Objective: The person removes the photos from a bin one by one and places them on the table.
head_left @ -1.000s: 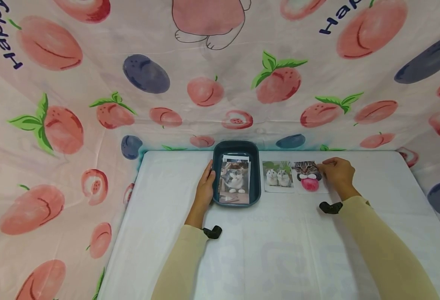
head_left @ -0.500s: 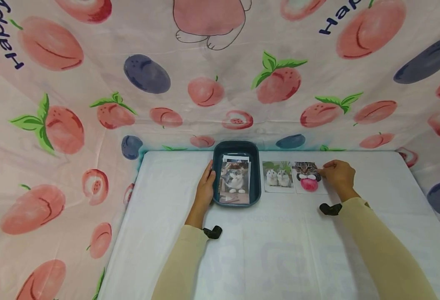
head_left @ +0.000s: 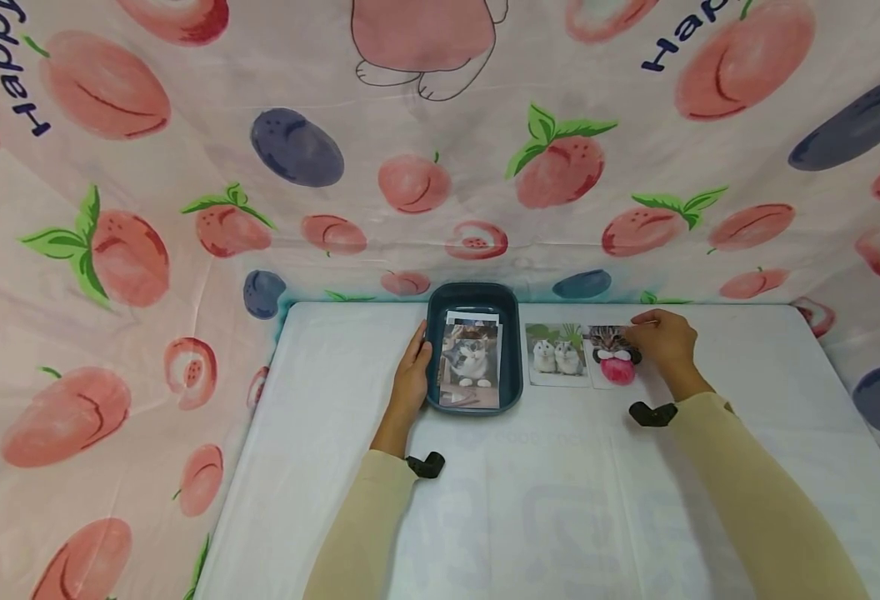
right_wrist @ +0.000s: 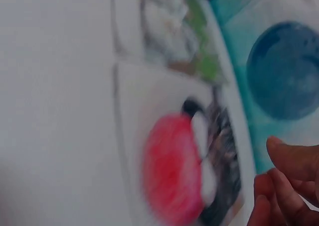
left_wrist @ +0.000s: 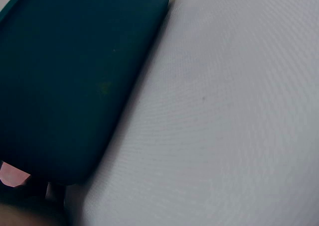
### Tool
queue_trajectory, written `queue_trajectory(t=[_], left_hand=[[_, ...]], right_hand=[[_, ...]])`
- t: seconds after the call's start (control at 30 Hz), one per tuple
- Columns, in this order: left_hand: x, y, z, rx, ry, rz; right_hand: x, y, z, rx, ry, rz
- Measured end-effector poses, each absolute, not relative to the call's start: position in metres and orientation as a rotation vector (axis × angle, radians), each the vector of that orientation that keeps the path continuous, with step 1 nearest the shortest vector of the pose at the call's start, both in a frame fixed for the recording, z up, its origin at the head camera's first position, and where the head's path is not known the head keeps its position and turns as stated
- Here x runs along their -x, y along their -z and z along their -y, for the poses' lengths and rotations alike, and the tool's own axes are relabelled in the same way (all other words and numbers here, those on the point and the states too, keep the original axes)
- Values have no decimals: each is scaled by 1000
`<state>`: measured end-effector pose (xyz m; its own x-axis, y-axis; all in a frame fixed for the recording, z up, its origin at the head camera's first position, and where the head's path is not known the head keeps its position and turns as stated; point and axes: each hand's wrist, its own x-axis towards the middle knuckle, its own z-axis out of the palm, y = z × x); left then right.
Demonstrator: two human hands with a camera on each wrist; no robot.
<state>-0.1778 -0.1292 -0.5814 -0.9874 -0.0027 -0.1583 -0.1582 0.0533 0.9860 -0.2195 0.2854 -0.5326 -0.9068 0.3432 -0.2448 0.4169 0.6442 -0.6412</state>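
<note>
My left hand (head_left: 410, 375) holds the left side of a dark teal tray (head_left: 513, 350) at the back of the table, with its fingers along the wall. In the left wrist view the tray's outer wall (left_wrist: 75, 76) fills the left. Inside the tray lies a small stack of photo cards, a grey-and-white cat photo (head_left: 470, 358) on top. To its right, a card with two hamsters (head_left: 556, 354) lies flat beside a card of a tabby cat with a pink ball (head_left: 617, 367). My right hand (head_left: 665, 340) hovers at that card's upper right, thumb and fingers apart with nothing between them.
A white cloth (head_left: 500, 508) covers the table. Behind it rises a pink backdrop printed with fruit (head_left: 410, 183), meeting the table's back edge. Black cameras (head_left: 427, 465) sit on both wrists.
My right hand has come off the right edge of the tabby cat card and shifted slightly left and up over its corner. My left hand and the tray have stayed put.
</note>
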Motion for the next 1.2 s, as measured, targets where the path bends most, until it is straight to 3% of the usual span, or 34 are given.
queue_trajectory(t=[0.6, 0.97, 1.2], left_hand=[[177, 580, 129, 172, -2088, -2187], [177, 579, 130, 188, -2062, -2197], [176, 574, 131, 186, -2060, -2155]], right_hand=[[248, 465, -164, 235, 1215, -2425], [271, 475, -84, 590, 884, -2450], [276, 491, -55, 576, 707, -2430]])
